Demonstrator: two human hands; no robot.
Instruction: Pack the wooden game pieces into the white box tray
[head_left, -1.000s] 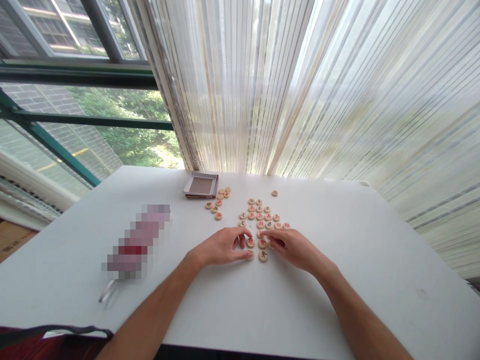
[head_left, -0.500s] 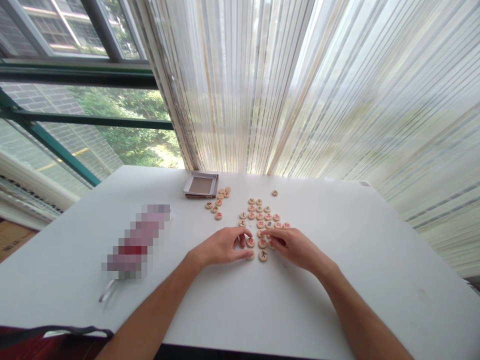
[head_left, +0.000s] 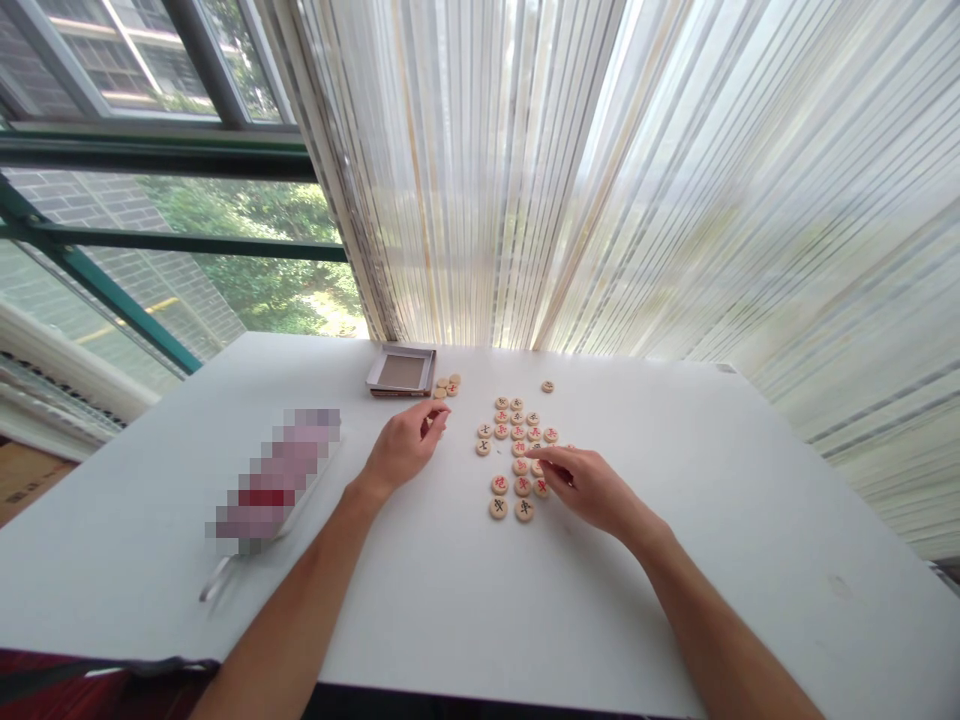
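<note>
Round wooden Chinese chess pieces with red and black characters lie face up in rough rows, such as a red-marked piece [head_left: 500, 485] and a black-marked piece [head_left: 524, 510]. My left hand [head_left: 405, 445] is over the loose pieces left of the rows and hides most of them. Its fingers curve forward, with the thumb a little apart from the index finger; no held piece shows. My right hand [head_left: 589, 482] hovers at the right side of the rows, index finger stretched to a red-marked piece [head_left: 520, 449]. Its other fingers are curled, and it covers some pieces.
An open shallow box [head_left: 401, 372] stands at the back left, several loose pieces [head_left: 454, 380] beside it. One lone piece [head_left: 548, 387] lies farther back. A blurred pink object [head_left: 277, 480] with a strap rests on the white table [head_left: 450, 610]. A striped curtain [head_left: 480, 180] hangs behind.
My left hand has moved away from the near pieces, left and farther back, to the loose pieces. My right hand has shifted only slightly, its index fingertip a bit farther back.
</note>
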